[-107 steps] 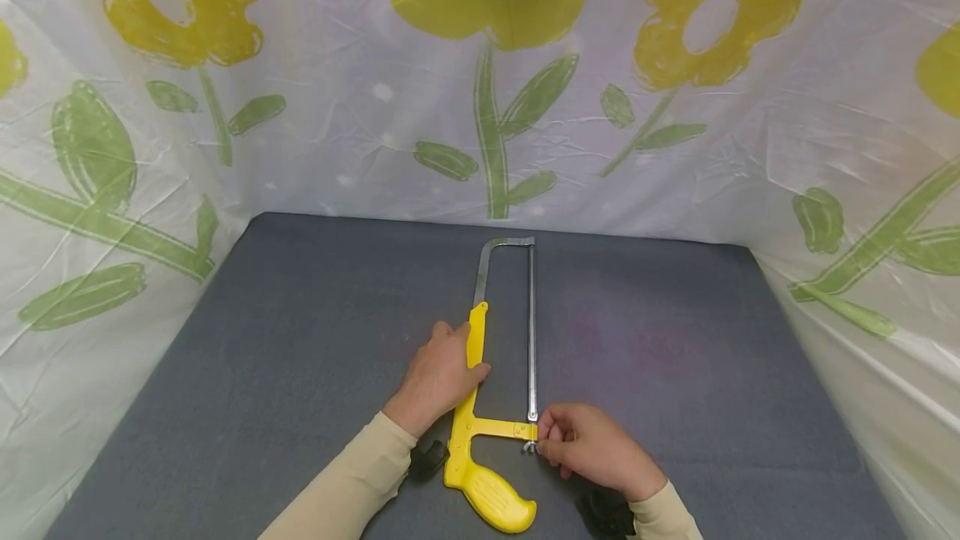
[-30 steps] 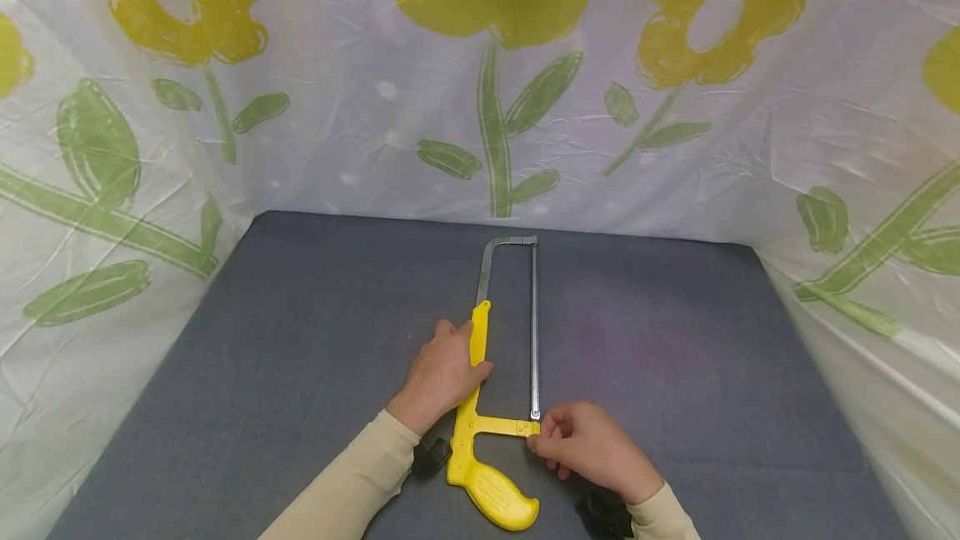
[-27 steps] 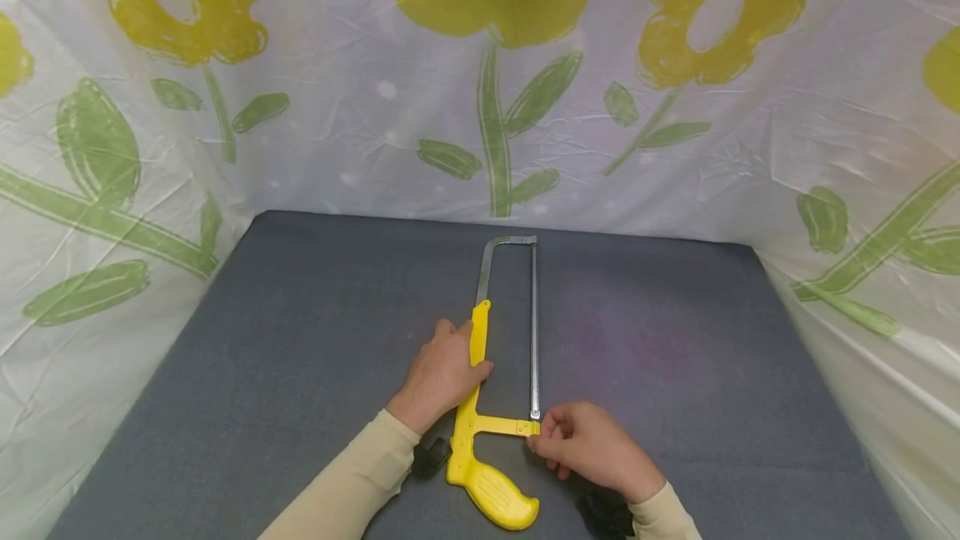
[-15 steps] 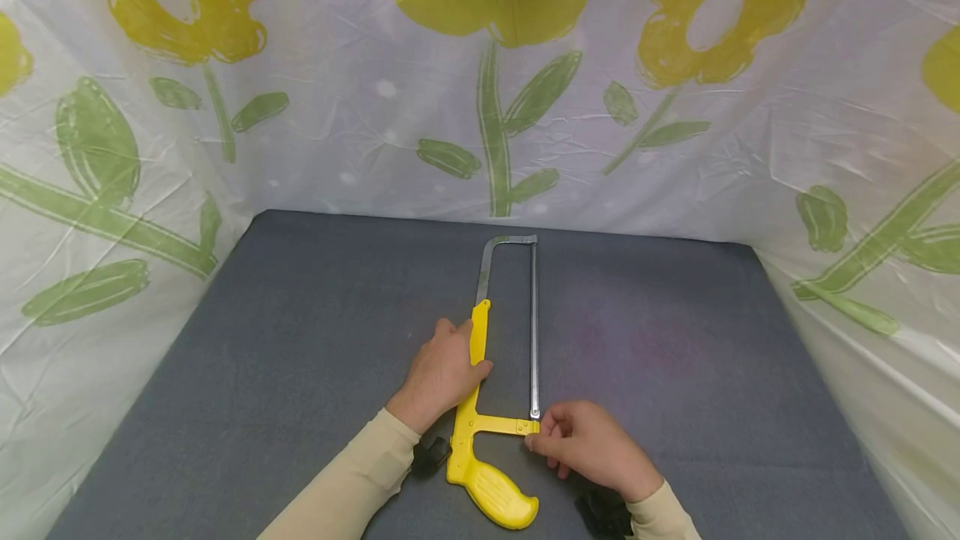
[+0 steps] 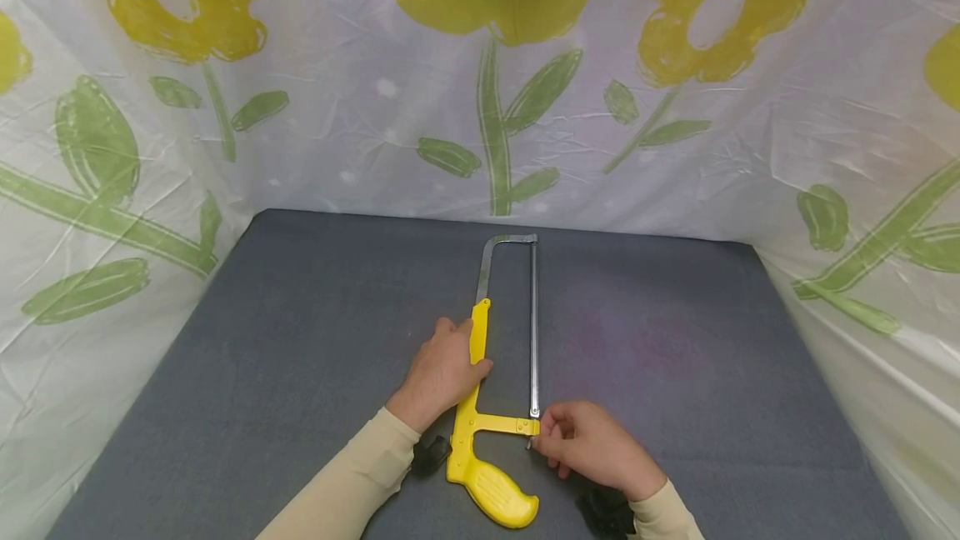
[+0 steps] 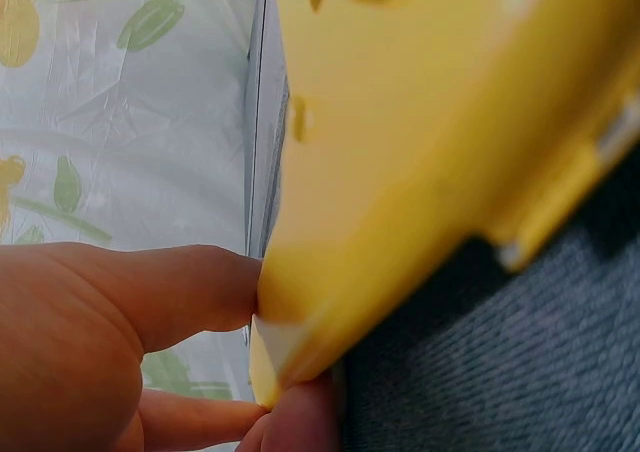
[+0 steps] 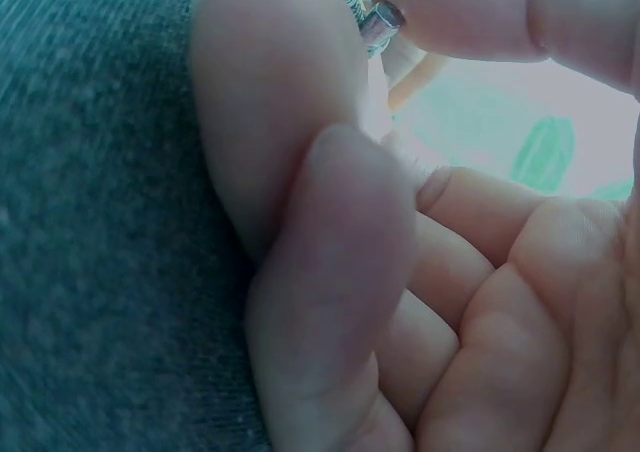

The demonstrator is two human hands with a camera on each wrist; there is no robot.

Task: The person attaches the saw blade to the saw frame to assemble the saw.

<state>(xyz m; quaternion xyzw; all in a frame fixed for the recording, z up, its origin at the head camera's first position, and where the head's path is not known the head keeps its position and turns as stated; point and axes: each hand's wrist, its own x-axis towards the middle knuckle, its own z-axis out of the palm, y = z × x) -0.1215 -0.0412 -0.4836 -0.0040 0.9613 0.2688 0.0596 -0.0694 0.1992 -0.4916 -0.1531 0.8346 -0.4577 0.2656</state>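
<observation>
A hacksaw [image 5: 501, 498] with a yellow handle and a silver front bow lies on the grey cloth, its handle toward me. Its thin blade [image 5: 534, 332] runs along the right side. My left hand [image 5: 438, 372] holds the yellow frame, thumb over the inner edge; the left wrist view shows fingers and thumb pinching this yellow frame [image 6: 370, 142]. At the blade's near end, my right hand [image 5: 596, 448] has thumb and fingers on the small metal wing nut [image 5: 529, 443] below the yellow crossbar. The right wrist view shows the metal screw end [image 7: 382, 24] between the fingertips.
The table [image 5: 337, 290] is covered in dark grey cloth. A white curtain [image 5: 337, 107] with yellow flowers hangs behind it and at both sides. Black wrist devices [image 5: 603, 511] sit under both wrists.
My right thumb has shifted slightly at the wing nut: a wing showed 3.6 seconds ago, was covered by the thumb afterwards, and partly shows again now. The left hand and hacksaw stay put.
</observation>
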